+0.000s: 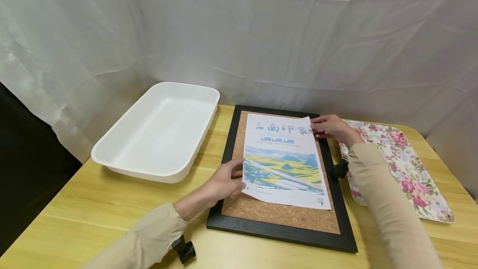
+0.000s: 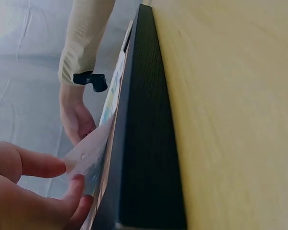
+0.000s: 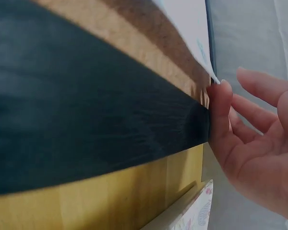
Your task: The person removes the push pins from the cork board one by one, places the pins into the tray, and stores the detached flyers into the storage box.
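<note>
A printed poster (image 1: pixel 284 161) lay on a cork board (image 1: pixel 278 213) with a black frame (image 1: pixel 284 232), and both hands were on the poster's edges. The left hand (image 1: pixel 224 179) pinched the poster's left edge between thumb and fingers; the left wrist view showed the paper's corner lifted off the cork, caught between the thumb and a fingertip (image 2: pixel 77 184). The right hand (image 1: pixel 330 128) was at the poster's far right corner, which was curled up slightly. Its fingers were loosely bent and its thumb tip (image 3: pixel 220 103) touched the paper's corner just above the frame's inner edge; whether that corner was pinched or only touched cannot be told. So the poster sat between the two hands, slightly askew on the cork, with its near edge lying short of the frame's near rail.

The board rested flat on a pale wooden bench (image 1: pixel 93 215). Just beyond the left hand, further out to its left, stood a white plastic tray (image 1: pixel 160 134), well apart from the frame. Under and beyond the right forearm lay a floral-patterned tray (image 1: pixel 407 169), just beside the frame's right rail. Both arms wore beige sleeves (image 1: pixel 388 202), and a small black fitting (image 1: pixel 184 250) showed at each wrist. A white cloth backdrop (image 1: pixel 261 40) hung behind the bench on the far side of both hands.
</note>
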Tool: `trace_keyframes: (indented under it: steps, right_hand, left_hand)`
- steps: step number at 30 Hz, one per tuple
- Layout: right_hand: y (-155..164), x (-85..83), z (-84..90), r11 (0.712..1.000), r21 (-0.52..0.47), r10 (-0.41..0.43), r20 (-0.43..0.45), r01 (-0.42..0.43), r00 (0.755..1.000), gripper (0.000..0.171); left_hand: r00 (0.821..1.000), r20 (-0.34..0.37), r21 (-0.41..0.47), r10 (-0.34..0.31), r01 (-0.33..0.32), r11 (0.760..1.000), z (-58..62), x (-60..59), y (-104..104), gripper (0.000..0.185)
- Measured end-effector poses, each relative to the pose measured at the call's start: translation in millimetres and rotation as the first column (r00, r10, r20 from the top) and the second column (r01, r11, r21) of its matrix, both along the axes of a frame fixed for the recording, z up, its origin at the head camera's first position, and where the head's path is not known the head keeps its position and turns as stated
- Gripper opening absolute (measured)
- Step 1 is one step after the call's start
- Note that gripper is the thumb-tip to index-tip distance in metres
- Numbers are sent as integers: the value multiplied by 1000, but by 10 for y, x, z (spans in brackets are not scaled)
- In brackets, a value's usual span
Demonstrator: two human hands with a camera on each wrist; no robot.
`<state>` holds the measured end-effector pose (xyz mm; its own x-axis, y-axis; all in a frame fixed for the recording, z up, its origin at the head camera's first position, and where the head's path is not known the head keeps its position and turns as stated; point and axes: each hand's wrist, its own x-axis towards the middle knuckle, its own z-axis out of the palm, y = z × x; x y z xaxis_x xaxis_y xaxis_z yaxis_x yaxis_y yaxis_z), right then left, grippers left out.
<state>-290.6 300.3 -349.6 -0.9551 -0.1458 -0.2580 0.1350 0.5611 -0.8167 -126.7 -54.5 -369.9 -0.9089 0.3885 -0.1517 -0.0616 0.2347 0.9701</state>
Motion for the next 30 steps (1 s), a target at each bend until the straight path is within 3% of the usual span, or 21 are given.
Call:
trace_keyframes:
  steps: [5,10,17,30]
  right_hand:
    - [-30,8,2,996,76,41,-36,-39,998,51]
    - [-61,6,-22,996,81,28,-42,-24,999,58]
    - [-85,34,-64,995,102,7,-55,-2,998,62]
    - [-70,91,-37,999,38,-13,-88,17,996,65]
  left_hand:
    - [998,13,44,60,-60,997,-7,-8,2,65]
    - [994,44,46,97,-99,994,-14,-18,-12,60]
    - [993,51,75,103,-106,992,-33,-22,-22,55]
    - [991,22,70,135,-137,988,-37,-18,-74,51]
